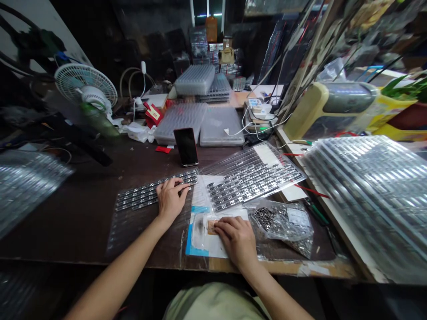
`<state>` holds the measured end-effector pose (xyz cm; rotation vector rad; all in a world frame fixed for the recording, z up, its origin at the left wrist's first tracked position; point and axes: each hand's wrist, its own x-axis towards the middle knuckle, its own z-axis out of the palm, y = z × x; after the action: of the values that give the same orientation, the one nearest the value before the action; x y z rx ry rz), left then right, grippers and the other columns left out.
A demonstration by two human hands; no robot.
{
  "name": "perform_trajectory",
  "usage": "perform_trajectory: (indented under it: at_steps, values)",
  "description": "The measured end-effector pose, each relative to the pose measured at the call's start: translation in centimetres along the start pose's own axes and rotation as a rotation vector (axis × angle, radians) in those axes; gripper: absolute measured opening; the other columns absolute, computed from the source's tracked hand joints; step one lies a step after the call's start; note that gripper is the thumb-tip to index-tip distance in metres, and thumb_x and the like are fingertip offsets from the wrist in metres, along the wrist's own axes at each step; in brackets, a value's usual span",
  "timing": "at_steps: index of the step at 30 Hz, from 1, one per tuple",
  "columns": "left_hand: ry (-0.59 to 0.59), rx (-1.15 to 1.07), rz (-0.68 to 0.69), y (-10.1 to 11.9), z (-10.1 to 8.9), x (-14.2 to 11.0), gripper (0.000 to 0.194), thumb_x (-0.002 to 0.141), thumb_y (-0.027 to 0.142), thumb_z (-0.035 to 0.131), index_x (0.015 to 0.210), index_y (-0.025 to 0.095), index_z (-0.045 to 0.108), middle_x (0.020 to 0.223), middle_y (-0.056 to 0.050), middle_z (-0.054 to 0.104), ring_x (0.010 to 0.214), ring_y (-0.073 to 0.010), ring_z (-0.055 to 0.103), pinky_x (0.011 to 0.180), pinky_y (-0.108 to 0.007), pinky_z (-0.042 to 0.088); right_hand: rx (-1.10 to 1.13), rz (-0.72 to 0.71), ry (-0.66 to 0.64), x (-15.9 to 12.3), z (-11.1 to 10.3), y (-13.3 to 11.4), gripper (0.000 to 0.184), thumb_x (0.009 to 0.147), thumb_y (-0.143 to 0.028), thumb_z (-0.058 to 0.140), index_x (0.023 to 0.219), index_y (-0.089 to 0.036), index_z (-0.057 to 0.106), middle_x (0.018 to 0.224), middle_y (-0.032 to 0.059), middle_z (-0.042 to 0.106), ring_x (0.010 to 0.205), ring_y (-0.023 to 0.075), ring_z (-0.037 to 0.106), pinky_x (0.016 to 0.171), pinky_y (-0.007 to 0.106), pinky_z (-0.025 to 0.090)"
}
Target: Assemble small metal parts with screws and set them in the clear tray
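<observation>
My left hand (171, 198) rests over a clear ridged plastic tray (130, 231) with rows of small dark and silvery metal pieces (136, 195). Its thumb and index finger come together by the tray's right end; what they pinch, if anything, is too small to make out. Lower right, my right hand (238, 235) has its fingers bunched at a small orange-brown patch (211, 227) on a white and blue sheet (196, 249). Whatever lies under those fingertips is hidden. Just beyond it lies a second clear tray (253, 182), partly filled with similar metal pieces.
An open plastic bag (283, 222) of small metal parts lies right of my right hand. Behind the trays a phone (186, 146) stands upright. Stacked clear trays (370, 191) flank the right side, and a fan (86, 86) stands at the back left.
</observation>
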<state>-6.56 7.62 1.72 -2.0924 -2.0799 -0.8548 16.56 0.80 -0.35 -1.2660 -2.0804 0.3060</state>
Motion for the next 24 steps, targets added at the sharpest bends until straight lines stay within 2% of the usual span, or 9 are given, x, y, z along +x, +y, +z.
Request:
perform_trajectory:
  at_steps: [4,7,10,12,15,18,21,24]
  values:
    - [-0.067,-0.081,0.081,2.7,1.0,1.7,0.012,0.083,0.029,0.061,0.084,0.027,0.072,0.094,-0.002,0.068,0.089,-0.0215,0.058,0.091,-0.044,0.029,-0.059,-0.005,-0.007,0.1,0.1,-0.4,0.011,0.085,-0.027,0.062,0.089,-0.032,0.071,0.087,-0.0012,0.066,0.080,0.0135,0.054,0.069,0.030,0.035]
    - [-0.129,-0.110,0.114,4.8,2.2,3.0,0.008,0.079,0.030,0.065,0.078,0.025,0.071,0.091,-0.003,0.070,0.089,-0.0234,0.058,0.091,-0.046,0.029,-0.080,0.006,-0.013,0.1,-0.3,-0.3,0.013,0.085,-0.028,0.061,0.094,-0.032,0.070,0.089,0.0003,0.066,0.081,0.0151,0.055,0.069,0.030,0.036]
    - [-0.163,-0.140,0.112,5.3,2.4,3.7,0.006,0.078,0.027,0.066,0.073,0.023,0.069,0.086,-0.003,0.071,0.088,-0.0244,0.060,0.092,-0.047,0.031,-0.095,0.021,0.058,-0.4,-1.7,0.8,0.020,0.089,-0.026,0.054,0.104,-0.026,0.067,0.094,0.0046,0.065,0.085,0.0166,0.057,0.071,0.030,0.041]
    - [-0.164,-0.205,0.088,4.9,1.7,3.4,0.005,0.079,0.024,0.064,0.075,0.022,0.068,0.084,-0.003,0.072,0.086,-0.0233,0.062,0.092,-0.046,0.035,-0.111,0.046,0.127,-1.0,-3.1,1.9,0.023,0.092,-0.024,0.047,0.104,-0.022,0.066,0.096,0.0064,0.065,0.087,0.0167,0.058,0.075,0.030,0.044]
    - [-0.212,-0.434,-0.001,4.3,-0.2,1.5,0.012,0.083,0.025,0.058,0.089,0.021,0.067,0.087,-0.003,0.071,0.078,-0.0192,0.065,0.079,-0.036,0.048,-0.177,0.038,0.090,-1.9,-4.7,3.0,0.023,0.093,-0.025,0.045,0.097,-0.020,0.067,0.091,0.0056,0.065,0.082,0.0157,0.059,0.074,0.028,0.046]
    - [-0.361,-0.713,-0.079,4.3,-1.7,-1.6,0.027,0.089,0.026,0.046,0.110,0.021,0.063,0.095,-0.005,0.066,0.068,-0.0138,0.065,0.063,-0.026,0.053,-0.245,-0.016,-0.011,-2.3,-4.8,2.9,0.022,0.092,-0.029,0.048,0.098,-0.021,0.067,0.090,0.0055,0.065,0.079,0.0162,0.058,0.071,0.028,0.044]
    - [-0.453,-0.846,-0.123,4.9,-2.1,-4.7,0.027,0.089,0.027,0.045,0.106,0.021,0.065,0.095,-0.006,0.063,0.065,-0.0119,0.064,0.059,-0.024,0.054,-0.320,-0.031,-0.031,-1.8,-3.9,2.5,0.022,0.091,-0.030,0.050,0.105,-0.021,0.065,0.092,0.0064,0.064,0.079,0.0171,0.055,0.068,0.030,0.040]
    - [-0.422,-0.822,-0.157,5.6,-1.8,-6.6,0.020,0.085,0.024,0.054,0.100,0.020,0.067,0.093,-0.006,0.064,0.067,-0.0126,0.063,0.057,-0.022,0.054,-0.369,-0.058,-0.028,-1.1,-3.1,2.3,0.016,0.090,-0.026,0.052,0.097,-0.024,0.066,0.089,0.0048,0.063,0.078,0.0171,0.051,0.065,0.031,0.033]
